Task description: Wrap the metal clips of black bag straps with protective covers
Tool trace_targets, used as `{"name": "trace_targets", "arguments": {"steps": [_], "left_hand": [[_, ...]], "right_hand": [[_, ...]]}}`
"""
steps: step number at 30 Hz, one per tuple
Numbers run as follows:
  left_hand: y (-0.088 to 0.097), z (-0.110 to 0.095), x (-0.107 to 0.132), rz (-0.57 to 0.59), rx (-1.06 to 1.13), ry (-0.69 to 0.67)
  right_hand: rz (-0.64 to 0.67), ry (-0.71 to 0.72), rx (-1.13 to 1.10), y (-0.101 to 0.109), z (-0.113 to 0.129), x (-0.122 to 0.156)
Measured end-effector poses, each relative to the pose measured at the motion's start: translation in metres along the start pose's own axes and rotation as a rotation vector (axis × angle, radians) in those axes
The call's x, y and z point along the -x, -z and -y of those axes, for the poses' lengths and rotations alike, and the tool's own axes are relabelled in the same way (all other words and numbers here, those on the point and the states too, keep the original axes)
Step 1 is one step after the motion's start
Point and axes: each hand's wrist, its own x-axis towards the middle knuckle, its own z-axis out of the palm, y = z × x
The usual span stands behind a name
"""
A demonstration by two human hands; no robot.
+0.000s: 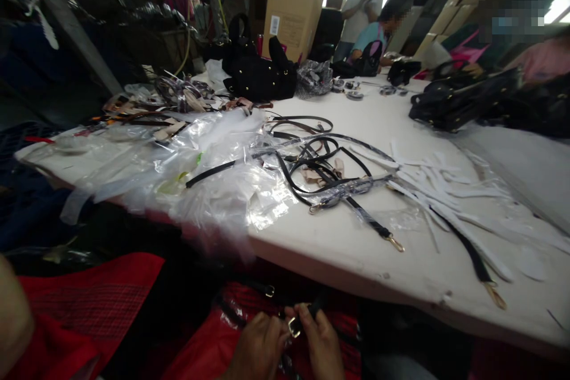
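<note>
Low in the head view, below the table's front edge, my left hand [260, 341] and my right hand [321, 338] meet over red cloth. Between them is a black strap with a gold buckle [294, 327]. The fingers of both hands are closed round the strap, close to the buckle. A second small gold buckle [269, 291] on a dark strap lies just beyond the hands. Clear plastic wrapping [234, 312] shows on the red cloth [196, 350] to the left. The strap's ends are hidden by the hands and by shadow.
On the white table [312, 249] lie tangled black straps [329, 181], clear plastic bags [222, 172] and white strips [449, 190]. Black bags [262, 74] stand at the back, with others [467, 98] at the right. People work beyond, near a tall cardboard box [294, 3].
</note>
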Motion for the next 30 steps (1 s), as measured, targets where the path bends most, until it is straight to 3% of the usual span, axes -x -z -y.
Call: {"name": "trace_targets", "arguments": {"steps": [2,7,9,12,19,22,25,30], "left_hand": [[0.002,-0.003,0.0,0.021,0.193,0.179],[0.001,-0.014,-0.009,-0.021,0.962,0.832],[-0.002,-0.016,-0.013,-0.031,1.17,0.931],[-0.004,-0.016,-0.016,-0.04,1.276,0.925],[-0.006,-0.014,-0.013,-0.017,0.985,0.823],[-0.012,-0.011,-0.008,-0.02,0.989,0.822],[-0.015,-0.013,-0.006,-0.001,1.054,0.84],[-0.007,-0.024,-0.012,-0.039,1.042,0.876]], "right_hand": [[0.015,0.012,0.031,0.002,0.003,0.004],[0.062,0.08,0.096,0.005,0.008,0.012],[0.092,0.074,0.073,0.004,0.004,0.013],[0.127,0.093,0.087,0.001,-0.002,0.013],[0.18,0.003,-0.096,-0.001,-0.01,0.009],[0.22,-0.051,-0.189,-0.002,-0.015,0.012],[0.301,-0.139,-0.299,-0.001,-0.004,0.017],[0.15,-0.104,-0.321,0.0,0.021,0.016]]}}
